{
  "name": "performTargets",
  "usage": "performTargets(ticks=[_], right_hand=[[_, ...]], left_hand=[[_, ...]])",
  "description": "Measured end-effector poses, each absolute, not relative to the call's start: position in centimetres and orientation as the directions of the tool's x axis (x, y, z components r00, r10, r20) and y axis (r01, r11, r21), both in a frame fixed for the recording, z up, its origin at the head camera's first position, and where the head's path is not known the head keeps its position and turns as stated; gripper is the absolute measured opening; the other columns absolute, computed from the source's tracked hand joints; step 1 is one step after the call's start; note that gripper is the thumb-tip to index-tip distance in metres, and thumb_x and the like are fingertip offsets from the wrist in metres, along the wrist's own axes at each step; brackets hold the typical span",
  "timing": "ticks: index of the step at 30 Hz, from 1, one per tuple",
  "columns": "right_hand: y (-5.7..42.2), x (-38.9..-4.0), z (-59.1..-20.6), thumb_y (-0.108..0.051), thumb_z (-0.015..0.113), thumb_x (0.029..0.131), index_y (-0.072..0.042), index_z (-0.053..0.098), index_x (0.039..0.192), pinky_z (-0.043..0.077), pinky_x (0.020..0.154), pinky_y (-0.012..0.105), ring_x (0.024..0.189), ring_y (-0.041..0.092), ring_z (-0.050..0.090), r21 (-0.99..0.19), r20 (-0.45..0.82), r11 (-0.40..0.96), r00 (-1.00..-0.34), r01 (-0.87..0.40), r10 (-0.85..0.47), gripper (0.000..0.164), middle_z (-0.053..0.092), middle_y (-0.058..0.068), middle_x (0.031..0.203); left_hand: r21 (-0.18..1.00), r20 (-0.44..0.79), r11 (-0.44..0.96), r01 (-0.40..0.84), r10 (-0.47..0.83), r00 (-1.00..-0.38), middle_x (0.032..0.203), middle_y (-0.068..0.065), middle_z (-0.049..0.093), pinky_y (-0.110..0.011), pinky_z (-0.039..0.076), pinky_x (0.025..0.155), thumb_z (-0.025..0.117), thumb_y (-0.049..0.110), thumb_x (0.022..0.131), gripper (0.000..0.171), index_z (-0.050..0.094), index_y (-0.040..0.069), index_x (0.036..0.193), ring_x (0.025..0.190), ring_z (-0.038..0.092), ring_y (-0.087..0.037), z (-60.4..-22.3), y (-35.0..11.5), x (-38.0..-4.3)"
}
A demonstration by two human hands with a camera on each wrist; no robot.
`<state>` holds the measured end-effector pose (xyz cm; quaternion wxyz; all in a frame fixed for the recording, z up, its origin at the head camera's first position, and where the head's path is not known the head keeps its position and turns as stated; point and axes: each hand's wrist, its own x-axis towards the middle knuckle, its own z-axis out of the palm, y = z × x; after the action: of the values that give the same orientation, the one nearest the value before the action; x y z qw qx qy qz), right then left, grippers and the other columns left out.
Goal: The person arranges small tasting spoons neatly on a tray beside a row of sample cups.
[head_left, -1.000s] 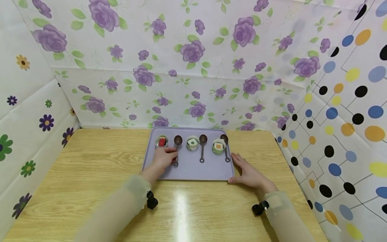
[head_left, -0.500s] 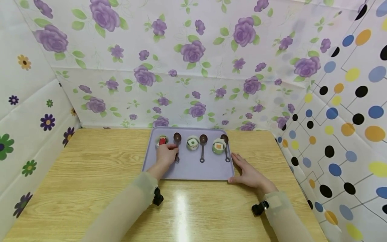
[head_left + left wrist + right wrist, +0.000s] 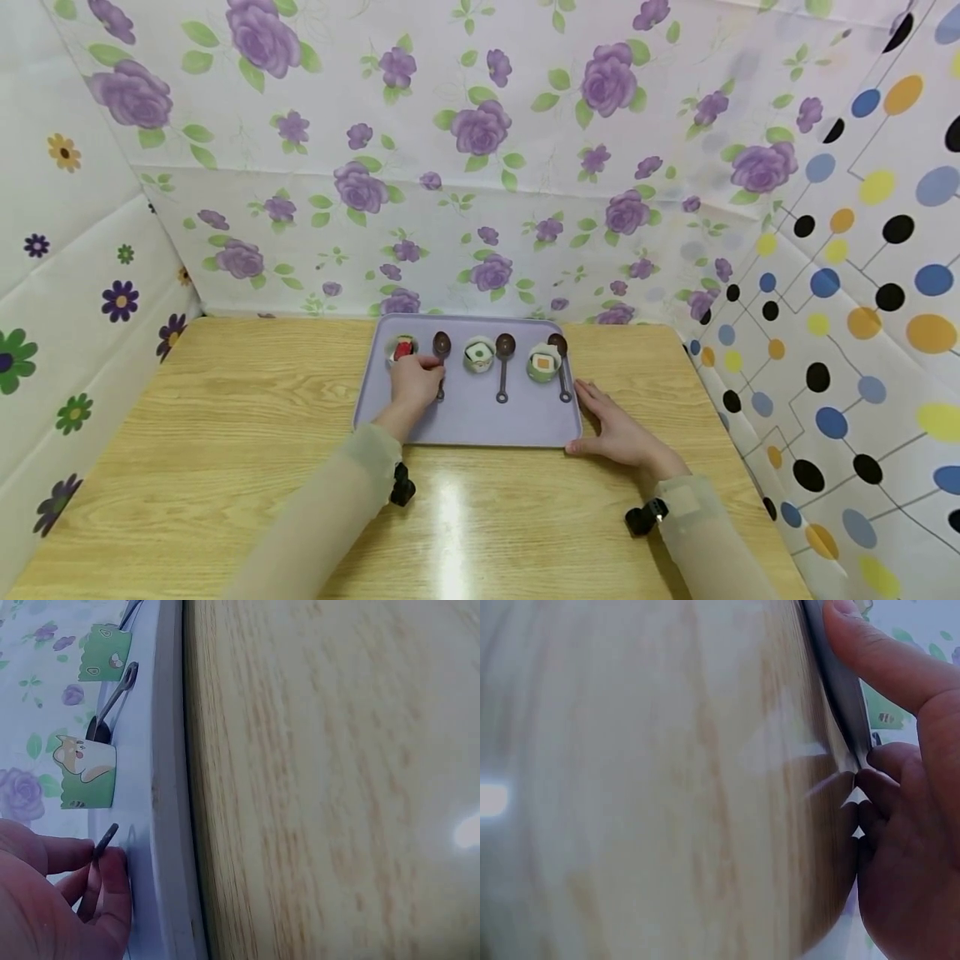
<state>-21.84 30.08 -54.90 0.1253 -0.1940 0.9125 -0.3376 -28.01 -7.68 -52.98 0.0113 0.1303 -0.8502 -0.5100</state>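
Observation:
A lilac tray (image 3: 472,425) lies on the wooden table. On it stand three small paper cups in a row, each with a brown spoon at its right. My left hand (image 3: 415,387) pinches the handle of the left spoon (image 3: 442,342) between thumb and fingers; its handle end (image 3: 108,835) sticks out past them in the left wrist view. Beside that hand is the left cup (image 3: 403,347), with something red in it, partly hidden. My right hand (image 3: 618,429) rests against the tray's front right corner, thumb at the front edge, fingers along the right side.
The middle cup (image 3: 478,356) holds a white piece with a green centre, the right cup (image 3: 543,362) a white piece with an orange square. Beside them lie the middle spoon (image 3: 504,367) and right spoon (image 3: 561,367). A flowered cloth (image 3: 480,208) hangs behind the table.
My left hand has moved slightly up and to the right along the spoon, and the spoon's handle end has shifted up a little. The right hand has stayed at the tray's corner.

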Motion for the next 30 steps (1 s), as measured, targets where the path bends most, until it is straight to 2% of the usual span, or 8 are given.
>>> performTargets(ticks=[18, 23, 27, 30], right_hand=[[30.4, -21.7, -54.9, -0.053, 0.088, 0.086, -0.006, 0.015, 0.172, 0.011, 0.125, 0.072, 0.163, 0.045, 0.001, -0.661, -0.093, 0.703, -0.900, -0.264, -0.426, 0.121, 0.009, 0.016, 0.179], [30.8, -21.7, -54.7, -0.049, 0.088, 0.088, -0.003, 0.015, 0.171, 0.011, 0.125, 0.073, 0.162, 0.047, 0.000, -0.659, -0.094, 0.702, -0.897, -0.270, -0.433, 0.120, 0.009, 0.019, 0.178], [31.2, -21.8, -54.6, -0.049, 0.086, 0.090, -0.002, 0.015, 0.171, 0.012, 0.125, 0.073, 0.162, 0.048, 0.002, -0.646, -0.099, 0.711, -0.893, -0.278, -0.440, 0.117, 0.009, 0.020, 0.178], [31.6, -21.8, -54.6, -0.051, 0.078, 0.096, -0.006, 0.016, 0.172, 0.012, 0.126, 0.070, 0.163, 0.046, 0.003, -0.643, -0.113, 0.720, -0.896, -0.263, -0.429, 0.108, 0.010, 0.018, 0.179]], left_hand=[[0.856, -0.038, 0.473, -0.208, -0.344, -0.938, 0.101, -0.008, 0.079, -0.043, 0.058, 0.091, 0.076, 0.012, 0.098, 0.019, 0.084, 0.008, 0.115, 0.098, 0.074, -0.026, -53.6, -6.7, -27.0], [0.899, 0.028, 0.420, -0.125, -0.339, -0.940, 0.096, -0.007, 0.077, -0.039, 0.058, 0.080, 0.076, 0.011, 0.098, 0.017, 0.084, 0.006, 0.112, 0.087, 0.073, -0.023, -53.9, -6.2, -26.6], [0.941, 0.070, 0.336, -0.041, -0.313, -0.947, 0.098, -0.005, 0.075, -0.030, 0.052, 0.077, 0.073, 0.017, 0.101, 0.022, 0.082, 0.007, 0.118, 0.088, 0.068, -0.019, -53.1, -6.8, -25.7], [0.933, 0.157, 0.352, 0.068, -0.230, -0.960, 0.103, -0.007, 0.075, -0.028, 0.049, 0.078, 0.070, 0.019, 0.104, 0.024, 0.080, 0.007, 0.122, 0.091, 0.066, -0.021, -51.7, -8.7, -24.5]])
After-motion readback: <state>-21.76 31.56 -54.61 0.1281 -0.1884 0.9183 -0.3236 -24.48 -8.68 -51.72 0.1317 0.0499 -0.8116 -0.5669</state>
